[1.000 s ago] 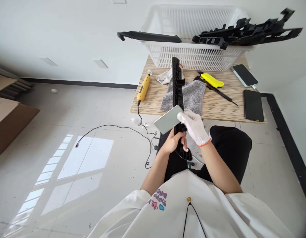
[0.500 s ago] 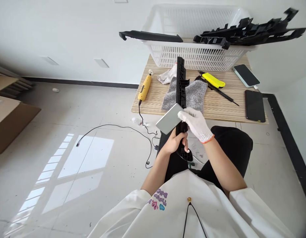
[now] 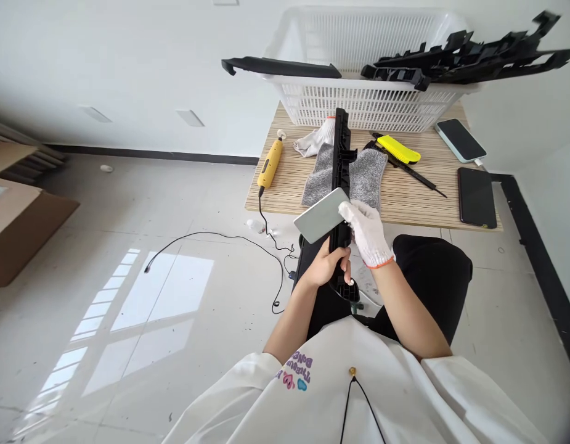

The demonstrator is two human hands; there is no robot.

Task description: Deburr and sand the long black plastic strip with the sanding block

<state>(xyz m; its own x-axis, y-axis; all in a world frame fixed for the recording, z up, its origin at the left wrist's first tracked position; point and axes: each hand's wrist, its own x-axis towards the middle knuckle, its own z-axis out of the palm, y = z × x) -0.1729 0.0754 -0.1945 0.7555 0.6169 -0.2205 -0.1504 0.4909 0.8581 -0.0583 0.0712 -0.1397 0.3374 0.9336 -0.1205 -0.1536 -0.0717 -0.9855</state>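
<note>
My bare left hand (image 3: pixel 328 265) is wrapped round the lower part of a long black plastic trim part (image 3: pixel 342 166), which points away from me over the table's front edge. In my right hand (image 3: pixel 366 231), covered by a white knit glove with an orange cuff, a flat grey-white rectangular plate (image 3: pixel 322 216) is pinched at its right end. That plate lies across the black part, just above my left hand; whether they touch I cannot tell. Behind the part, a grey cloth (image 3: pixel 365 176) rests on the table.
On the wooden table (image 3: pixel 418 206) are a yellow rotary tool (image 3: pixel 270 163), a white glove (image 3: pixel 315 140), a yellow brush (image 3: pixel 398 149) and two phones (image 3: pixel 460 140). A white basket (image 3: pixel 358 105) behind holds black parts (image 3: pixel 451 61). A cable (image 3: pixel 211 233) trails on the floor.
My right hand has shifted slightly right, and the plate has turned flatter and moved a little up and right. The black part's far end has swung slightly right; my left hand keeps its grip.
</note>
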